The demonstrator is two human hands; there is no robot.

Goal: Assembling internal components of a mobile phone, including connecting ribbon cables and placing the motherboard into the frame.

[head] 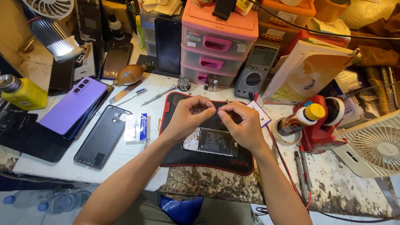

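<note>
An opened phone (212, 141) lies face down on a black mat with red edging (183, 158), its battery and inner frame showing. My left hand (189, 116) and my right hand (241, 125) hover just above it, fingertips pinched together around a small thin part (217, 109) between them. What that part is cannot be made out. Both wrists partly hide the phone's sides.
Left of the mat lie a dark phone back cover (102, 135), a purple phone (75, 104), a small packet (136, 127), a screwdriver (158, 96) and a brown air blower (130, 74). Pink drawers (214, 46) and a multimeter (255, 71) stand behind. A glue bottle (300, 118) and white fan (373, 146) sit right.
</note>
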